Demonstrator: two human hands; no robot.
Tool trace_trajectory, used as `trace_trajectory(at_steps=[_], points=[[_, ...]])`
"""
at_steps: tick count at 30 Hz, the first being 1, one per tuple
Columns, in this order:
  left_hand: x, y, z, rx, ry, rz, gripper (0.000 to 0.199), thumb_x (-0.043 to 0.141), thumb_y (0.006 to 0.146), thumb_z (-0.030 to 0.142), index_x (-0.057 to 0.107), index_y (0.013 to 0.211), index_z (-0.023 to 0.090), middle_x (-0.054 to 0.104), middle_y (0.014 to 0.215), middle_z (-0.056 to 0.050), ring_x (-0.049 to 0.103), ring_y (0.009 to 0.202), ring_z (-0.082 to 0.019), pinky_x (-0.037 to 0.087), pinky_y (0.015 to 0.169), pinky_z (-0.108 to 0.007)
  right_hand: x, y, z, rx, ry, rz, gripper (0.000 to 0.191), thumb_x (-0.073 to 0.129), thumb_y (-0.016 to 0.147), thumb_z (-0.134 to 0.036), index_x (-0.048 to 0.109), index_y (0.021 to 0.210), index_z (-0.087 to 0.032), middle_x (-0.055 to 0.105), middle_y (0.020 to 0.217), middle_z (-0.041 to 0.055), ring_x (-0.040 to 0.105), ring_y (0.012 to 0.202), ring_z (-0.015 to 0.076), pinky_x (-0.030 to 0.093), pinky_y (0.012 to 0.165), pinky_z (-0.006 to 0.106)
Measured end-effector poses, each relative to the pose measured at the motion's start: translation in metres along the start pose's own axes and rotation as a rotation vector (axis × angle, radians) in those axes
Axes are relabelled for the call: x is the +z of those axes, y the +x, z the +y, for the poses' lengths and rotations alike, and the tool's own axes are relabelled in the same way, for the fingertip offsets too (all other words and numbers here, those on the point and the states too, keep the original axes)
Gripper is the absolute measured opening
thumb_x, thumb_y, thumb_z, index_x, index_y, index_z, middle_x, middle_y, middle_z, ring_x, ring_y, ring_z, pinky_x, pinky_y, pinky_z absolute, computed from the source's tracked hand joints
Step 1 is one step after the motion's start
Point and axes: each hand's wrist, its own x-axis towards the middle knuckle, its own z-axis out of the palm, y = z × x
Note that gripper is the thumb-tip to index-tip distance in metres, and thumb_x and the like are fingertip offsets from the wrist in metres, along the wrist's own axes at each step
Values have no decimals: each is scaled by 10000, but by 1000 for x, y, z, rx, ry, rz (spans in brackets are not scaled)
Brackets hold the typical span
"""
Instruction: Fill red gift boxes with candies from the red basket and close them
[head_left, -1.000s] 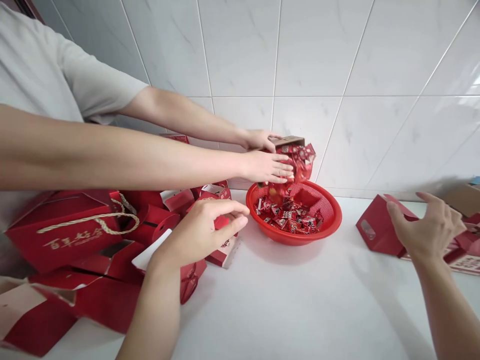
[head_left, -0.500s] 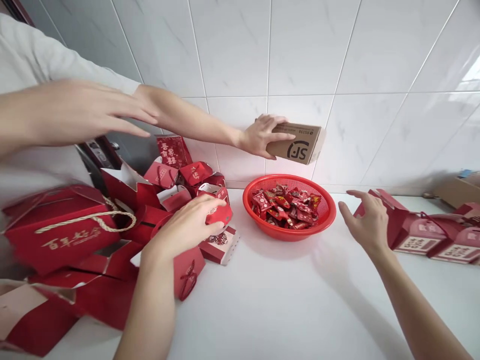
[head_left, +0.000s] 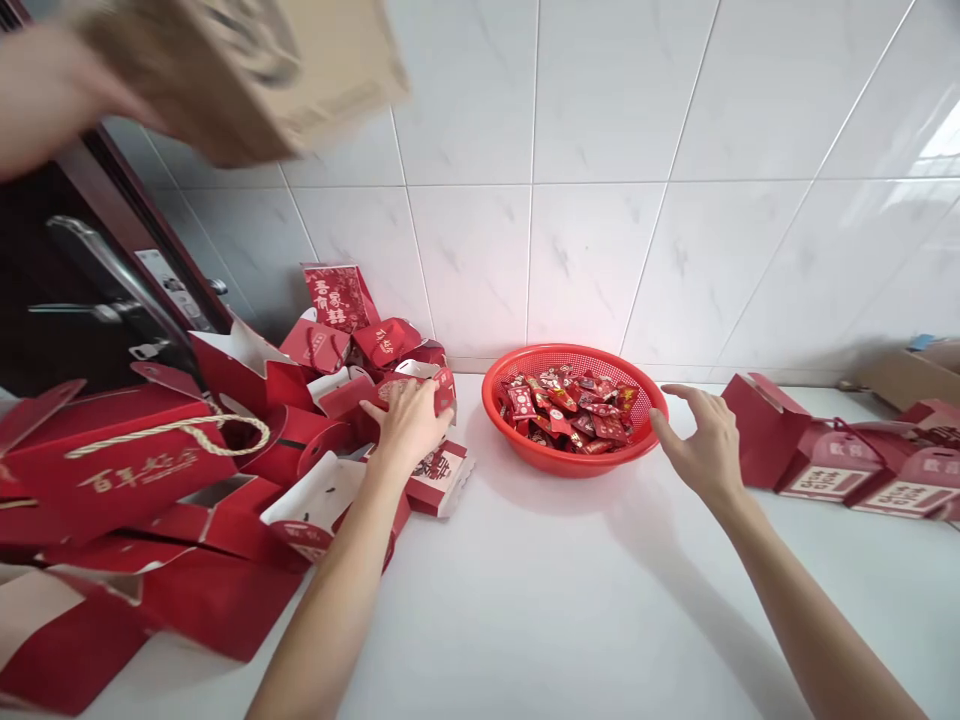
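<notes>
A red plastic basket of wrapped candies stands on the white table. My right hand is beside its right rim, thumb and fingers apart, with nothing in it; whether a fingertip touches the rim I cannot tell. Over the pile of red gift boxes left of the basket, my left hand reaches out with spread fingers. Just beyond it is a small red box, partly covered by the fingers. A flat red-and-white box lies under its wrist side.
At upper left, another person's hand holds a brown cardboard box, blurred. A large red box with a rope handle tops the left pile. Red boxes line the right, before a brown carton. White tiles rise behind.
The co-worker's arms have withdrawn left, carrying the cardboard box up and away from above the basket. My left hand has moved forward over the gift boxes; my right hand shifted slightly left towards the basket.
</notes>
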Motion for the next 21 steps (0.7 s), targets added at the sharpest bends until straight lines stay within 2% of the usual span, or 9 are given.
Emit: trace_trajectory(at_steps=[2, 4, 6, 8, 12, 14, 16, 19, 21], points=[[-5, 1, -4, 56, -97, 114, 319, 487, 962, 290, 753, 1113, 201, 694, 1279, -206, 541, 1303, -457, 178, 1120, -816, -1, 0, -1, 4, 8, -3, 259, 558, 866, -431, 643, 1030, -249, 746, 1033, 102, 636, 1002, 327, 437, 895, 479], [-13, -2, -6, 151, -186, 269, 353, 448, 989, 324, 786, 1009, 224, 716, 1244, -160, 580, 1257, -416, 247, 1154, -734, -2, 0, -4, 6, 21, -1, 245, 568, 865, -417, 646, 1024, -249, 751, 1030, 99, 647, 999, 325, 452, 896, 484], [-24, -10, -5, 267, -272, 421, 352, 470, 988, 370, 792, 1009, 233, 702, 1251, -122, 595, 1232, -357, 400, 1126, -566, -5, -1, -10, 2, 49, 8, 224, 583, 874, -405, 650, 1024, -253, 754, 1028, 92, 658, 1002, 321, 475, 890, 484], [-35, -22, 0, 362, -353, 500, 340, 506, 985, 407, 791, 1015, 223, 708, 1136, -93, 641, 1097, -283, 513, 990, -409, -9, -2, -21, -15, 107, 24, 208, 598, 896, -400, 654, 1038, -259, 754, 1030, 85, 671, 1010, 314, 505, 870, 471], [-44, -47, 19, 627, -470, 383, 274, 536, 1007, 339, 785, 1030, 229, 671, 941, -43, 643, 891, -182, 536, 805, -284, -20, -10, -54, -120, 330, -2, 211, 625, 946, -363, 648, 1126, -254, 746, 1078, 86, 700, 1019, 284, 549, 868, 439], [-41, -56, 28, 823, -501, 299, 245, 544, 1014, 284, 774, 1082, 237, 660, 914, -36, 633, 860, -160, 531, 773, -265, -27, -17, -73, -187, 436, -65, 241, 629, 960, -332, 622, 1188, -253, 729, 1128, 92, 703, 1010, 262, 558, 872, 420], [-34, -60, 36, 972, -499, 248, 241, 543, 1017, 236, 757, 1129, 231, 655, 902, -39, 622, 847, -151, 528, 757, -262, -33, -24, -90, -229, 493, -123, 258, 630, 964, -352, 590, 1194, -243, 717, 1065, 84, 698, 954, 240, 569, 828, 385], [-20, -63, 46, 1068, -485, 219, 254, 520, 1027, 215, 745, 1143, 227, 660, 912, -54, 612, 857, -159, 528, 755, -283, -40, -35, -111, -246, 466, -190, 347, 755, 848, -457, 551, 1021, -237, 649, 854, 29, 631, 736, 198, 549, 641, 323], [-12, -62, 51, 1085, -510, 204, 260, 511, 1031, 218, 741, 1151, 235, 667, 924, -57, 613, 869, -164, 532, 765, -295, -43, -39, -119, -231, 421, -255, 324, 772, 817, -409, 503, 897, -248, 593, 747, -12, 560, 633, 165, 505, 564, 295]])
